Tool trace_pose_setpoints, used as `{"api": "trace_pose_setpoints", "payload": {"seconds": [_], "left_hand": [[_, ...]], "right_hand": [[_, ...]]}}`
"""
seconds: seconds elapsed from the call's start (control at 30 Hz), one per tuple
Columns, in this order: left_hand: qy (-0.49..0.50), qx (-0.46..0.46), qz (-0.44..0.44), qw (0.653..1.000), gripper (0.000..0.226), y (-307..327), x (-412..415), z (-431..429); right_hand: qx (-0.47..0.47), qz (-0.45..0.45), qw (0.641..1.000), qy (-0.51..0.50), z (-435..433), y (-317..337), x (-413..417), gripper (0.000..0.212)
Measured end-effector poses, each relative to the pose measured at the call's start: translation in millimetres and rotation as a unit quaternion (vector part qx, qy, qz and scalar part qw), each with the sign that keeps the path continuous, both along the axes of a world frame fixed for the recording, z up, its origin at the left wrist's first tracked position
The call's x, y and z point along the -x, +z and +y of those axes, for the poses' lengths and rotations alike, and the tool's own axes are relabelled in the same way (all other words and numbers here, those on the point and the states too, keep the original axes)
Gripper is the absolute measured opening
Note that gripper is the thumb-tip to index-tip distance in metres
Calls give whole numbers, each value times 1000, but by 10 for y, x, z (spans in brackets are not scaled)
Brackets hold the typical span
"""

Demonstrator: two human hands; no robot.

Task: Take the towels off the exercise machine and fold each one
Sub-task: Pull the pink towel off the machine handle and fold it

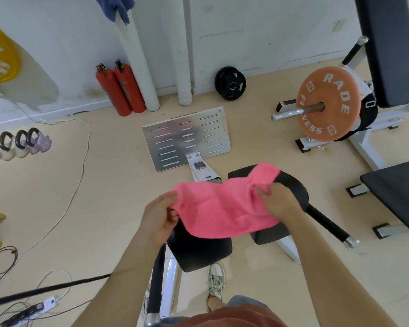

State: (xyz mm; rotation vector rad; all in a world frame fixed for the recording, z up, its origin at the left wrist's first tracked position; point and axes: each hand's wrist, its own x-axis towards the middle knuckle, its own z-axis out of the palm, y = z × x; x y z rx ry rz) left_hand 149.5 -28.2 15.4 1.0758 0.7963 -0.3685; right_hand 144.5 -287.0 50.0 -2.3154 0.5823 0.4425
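Note:
A pink towel hangs in the air between my hands, above the black pads of the exercise machine. My left hand pinches the towel's left edge. My right hand grips its right side, where the cloth bunches up over the fingers. A blue towel is draped over the top of a white padded post at the back wall. The machine's metal footplate lies on the floor beyond the pads.
Two red fire extinguishers stand against the wall. An orange weight plate sits on a bar at the right, with a black bench nearby. Kettlebells line the left. Cables and a power strip lie at lower left.

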Motion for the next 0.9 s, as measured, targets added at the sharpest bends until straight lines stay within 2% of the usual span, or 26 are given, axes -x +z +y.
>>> {"api": "trace_pose_setpoints", "payload": {"seconds": [0.03,0.07,0.1,0.2,0.3,0.4,0.53,0.63,0.8,0.9], "left_hand": [[-37,-11,-22,999,13,106,28,-117],[-74,-20,-50,996,16,219,57,-227],[-111,-27,-83,990,19,326,83,-325],[-216,-85,-179,956,29,543,144,-495],[-273,-186,-222,917,41,644,151,-515],[-265,-217,-245,907,38,741,168,-496],[-232,-229,-272,905,21,859,178,-468],[-252,-290,-290,877,25,897,144,-445],[-244,-378,-271,851,29,962,107,-426],[-241,-446,-294,810,22,942,123,-377]], "right_hand": [[-16,-37,999,-12,120,48,-8,31],[-29,-64,997,18,281,123,-7,28],[-103,-96,989,41,423,163,19,26],[-280,-84,956,25,747,354,144,28],[-359,-89,929,11,835,468,204,27],[-350,-88,931,46,768,493,195,9],[-341,-123,930,59,729,552,146,18],[-309,-133,939,75,769,576,102,28],[-200,-124,959,160,842,513,77,16],[-191,-99,962,170,794,550,55,21]]}}
